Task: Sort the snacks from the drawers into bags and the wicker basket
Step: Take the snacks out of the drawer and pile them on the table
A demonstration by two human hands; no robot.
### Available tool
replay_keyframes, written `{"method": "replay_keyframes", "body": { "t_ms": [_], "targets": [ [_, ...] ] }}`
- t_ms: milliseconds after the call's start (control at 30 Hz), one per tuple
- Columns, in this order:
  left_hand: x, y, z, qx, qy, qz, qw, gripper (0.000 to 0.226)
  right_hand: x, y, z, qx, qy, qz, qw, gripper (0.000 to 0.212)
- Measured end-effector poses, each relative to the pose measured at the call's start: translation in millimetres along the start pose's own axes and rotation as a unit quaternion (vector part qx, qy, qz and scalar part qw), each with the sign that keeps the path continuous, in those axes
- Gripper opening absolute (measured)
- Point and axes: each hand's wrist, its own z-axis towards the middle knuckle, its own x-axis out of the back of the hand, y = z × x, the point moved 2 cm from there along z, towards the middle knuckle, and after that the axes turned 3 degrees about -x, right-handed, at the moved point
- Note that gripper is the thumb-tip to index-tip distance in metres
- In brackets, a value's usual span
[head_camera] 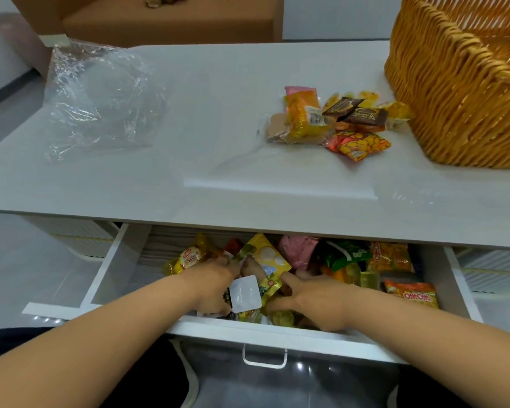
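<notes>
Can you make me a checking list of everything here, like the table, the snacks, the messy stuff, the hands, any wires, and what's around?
Surface: white tabletop, with an open drawer below its front edge.
Job's things: mixed snack packets fill the drawer; a small snack pile lies on the tabletop beside the wicker basket at the right; a crumpled clear bag lies at the left.
Clutter: nothing seen.
Hands: both are down in the drawer. The left hand grips packets, a white sachet among them; the right hand has fingers among the packets, its grip unclear.
Cables: nothing seen.
Surroundings: cardboard box behind the table, pale floor at the left.
</notes>
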Motion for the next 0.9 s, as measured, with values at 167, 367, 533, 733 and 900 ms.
{"method": "replay_keyframes", "body": {
  "t_ms": [167, 367, 533, 733, 900],
  "targets": [
    [8, 7, -2, -0.027, -0.009, -0.018, 0.999, 0.028, 1, -2, 2, 0.014, 0.029, 0.003, 0.999, 0.052],
    [15, 24, -1, -0.147, -0.009, -0.102, 0.984, 0.026, 5, 3, -10, 0.009, 0.060, -0.029, 0.998, 0.032],
    [8, 28, 6, -0.152, -0.046, -0.046, 0.986, 0.034, 3, -5, -20, -0.002, -0.007, -0.044, 0.999, 0.067],
    [3, 35, 6, -0.158, 0.034, -0.004, 0.987, 0.015, 0, -19, -14, 0.039, 0.005, -0.087, 0.995, 0.059],
    [-3, 31, 5, -0.167, 0.076, 0.036, 0.982, 0.022, 5, -10, -20, 0.016, 0.036, -0.057, 0.998, 0.049]
  ]
}}
